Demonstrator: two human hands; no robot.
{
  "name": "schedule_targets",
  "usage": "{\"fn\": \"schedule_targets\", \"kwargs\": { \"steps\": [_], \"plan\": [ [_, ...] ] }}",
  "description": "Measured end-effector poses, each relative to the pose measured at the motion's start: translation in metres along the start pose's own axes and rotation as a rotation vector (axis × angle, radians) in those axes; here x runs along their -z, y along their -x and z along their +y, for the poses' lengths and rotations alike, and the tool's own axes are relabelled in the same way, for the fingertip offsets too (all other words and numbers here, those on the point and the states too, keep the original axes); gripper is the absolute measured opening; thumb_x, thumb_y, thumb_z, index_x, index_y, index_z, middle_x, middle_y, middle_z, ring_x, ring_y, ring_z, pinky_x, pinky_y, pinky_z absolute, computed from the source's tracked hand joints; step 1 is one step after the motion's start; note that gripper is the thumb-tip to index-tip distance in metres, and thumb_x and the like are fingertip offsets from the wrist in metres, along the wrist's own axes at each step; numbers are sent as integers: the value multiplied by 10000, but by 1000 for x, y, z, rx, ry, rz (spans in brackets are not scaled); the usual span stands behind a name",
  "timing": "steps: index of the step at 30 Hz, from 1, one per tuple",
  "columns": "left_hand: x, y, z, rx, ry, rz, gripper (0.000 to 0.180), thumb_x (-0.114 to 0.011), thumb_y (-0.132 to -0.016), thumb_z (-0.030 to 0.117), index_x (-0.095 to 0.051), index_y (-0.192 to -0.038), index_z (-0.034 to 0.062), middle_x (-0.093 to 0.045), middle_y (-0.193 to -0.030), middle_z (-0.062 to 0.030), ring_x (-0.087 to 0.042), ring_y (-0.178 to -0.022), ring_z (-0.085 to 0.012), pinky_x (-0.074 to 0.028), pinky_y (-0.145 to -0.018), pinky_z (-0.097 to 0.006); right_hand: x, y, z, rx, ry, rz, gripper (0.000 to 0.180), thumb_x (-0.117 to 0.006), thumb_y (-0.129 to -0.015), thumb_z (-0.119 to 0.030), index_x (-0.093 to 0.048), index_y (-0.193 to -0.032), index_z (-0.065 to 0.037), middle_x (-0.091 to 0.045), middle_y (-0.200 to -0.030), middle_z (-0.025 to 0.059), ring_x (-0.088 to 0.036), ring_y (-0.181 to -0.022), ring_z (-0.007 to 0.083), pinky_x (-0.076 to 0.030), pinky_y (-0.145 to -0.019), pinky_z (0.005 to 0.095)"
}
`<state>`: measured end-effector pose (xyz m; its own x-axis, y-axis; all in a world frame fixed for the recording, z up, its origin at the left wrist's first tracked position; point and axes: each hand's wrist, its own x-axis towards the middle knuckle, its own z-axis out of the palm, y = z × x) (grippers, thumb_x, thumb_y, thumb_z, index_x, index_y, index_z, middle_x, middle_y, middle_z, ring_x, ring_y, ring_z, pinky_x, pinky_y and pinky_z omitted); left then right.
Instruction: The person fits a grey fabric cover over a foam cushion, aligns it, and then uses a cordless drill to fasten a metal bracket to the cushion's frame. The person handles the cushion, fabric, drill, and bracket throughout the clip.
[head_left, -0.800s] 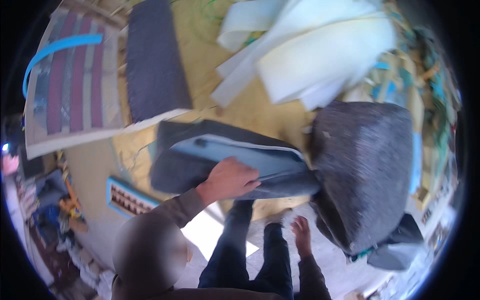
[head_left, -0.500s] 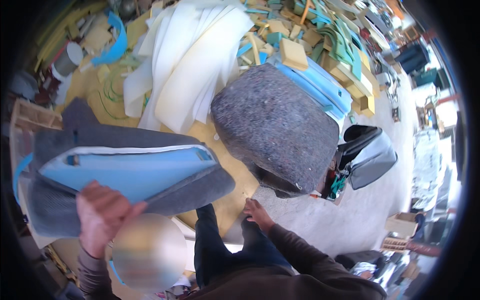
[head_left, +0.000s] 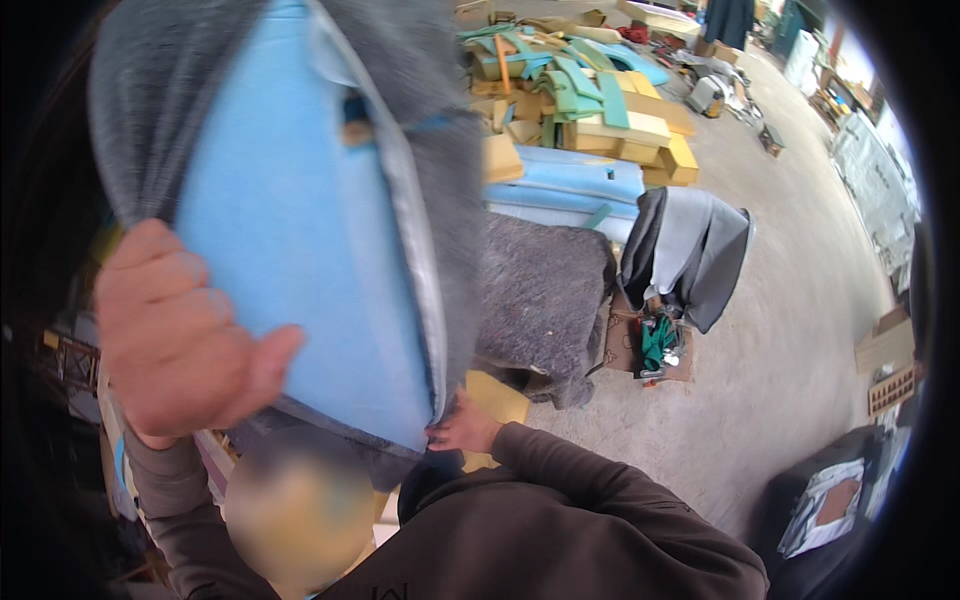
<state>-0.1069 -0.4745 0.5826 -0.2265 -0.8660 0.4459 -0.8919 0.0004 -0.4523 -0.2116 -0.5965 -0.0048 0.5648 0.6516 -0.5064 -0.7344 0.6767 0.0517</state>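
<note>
The left hand [head_left: 175, 335] was clamped on the near edge of a cushion [head_left: 300, 220], blue foam half inside a grey cover, filling the upper left of the frame. Less than a second before, the cushion lay low and flat at mid-frame; it had since been raised close to the camera and stood nearly on end. The right hand [head_left: 462, 428] pinched the cover's lower corner at lower centre, fingers closed on the fabric; earlier it hung free below. Judgement: both hands now controlled the cushion, so work on the cover was under way, the foam not yet fully enclosed. A second grey cushion [head_left: 545, 300] sat at centre, a foam pile [head_left: 590, 120] at upper centre, a dark cover [head_left: 685, 255] right of centre on the floor [head_left: 800, 330].
</note>
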Motion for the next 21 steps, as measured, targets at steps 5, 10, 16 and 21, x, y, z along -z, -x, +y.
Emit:
{"fn": "schedule_targets", "kwargs": {
  "steps": [5,10,16,21],
  "plan": [
    [-64,-31,-20,-52,104,9,516,-964,-731,156,-457,-636,143,-394,-610,17,-383,-554,-234,-283,-591,-409,35,-10,-80,362,-239,8,701,-382,-1181,-509,-382,-1683,-19,-521,-1628,243,-548,-1531,512,-461,-1211,767],
    [-128,-37,-63,-83,137,-86,453,-936,-865,212,-536,-659,159,-482,-617,-9,-500,-618,-244,-410,-694,-405,17,52,-193,633,-71,247,544,-450,-1140,-334,-553,-1600,-61,-630,-1508,165,-663,-1400,440,-541,-1110,699],
    [-203,-20,-125,-214,252,37,450,-895,-946,264,-578,-647,156,-523,-616,1,-537,-630,-238,-471,-749,-404,-136,135,-207,938,801,632,440,-618,-1170,-310,-656,-1512,-36,-729,-1366,88,-747,-1245,287,-602,-1018,464],
    [-213,-15,-153,-415,379,208,404,-832,-960,285,-604,-642,184,-574,-595,16,-597,-630,-210,-488,-785,-397,-337,242,-171,1839,1386,560,487,-852,-1043,-181,-708,-1453,37,-799,-1321,174,-758,-1287,277,-555,-1161,422]
  ]
}}
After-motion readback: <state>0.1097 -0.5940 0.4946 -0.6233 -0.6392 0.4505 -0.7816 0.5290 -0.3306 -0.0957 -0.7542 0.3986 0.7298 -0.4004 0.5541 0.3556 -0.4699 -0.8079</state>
